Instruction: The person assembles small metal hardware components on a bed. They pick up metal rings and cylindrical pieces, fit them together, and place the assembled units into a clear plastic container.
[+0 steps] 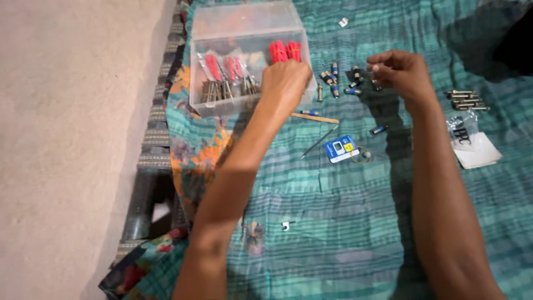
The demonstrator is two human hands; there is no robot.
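Two bare forearms span a teal checked cloth [344, 222]. Left hand [284, 83], fingers curled, reaches into the clear plastic box [244, 22] of red-tipped fasteners [285, 51]; right hand [401, 71] pinches a small part above loose blue-banded metal bolts [336, 80], spread for sorting.

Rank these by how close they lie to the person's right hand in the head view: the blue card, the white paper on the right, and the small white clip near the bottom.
From the right hand:
1. The blue card, just below the hand and a little to its left on the green cloth.
2. The white paper, off to the right, slightly farther.
3. The small white clip, far down toward the person.
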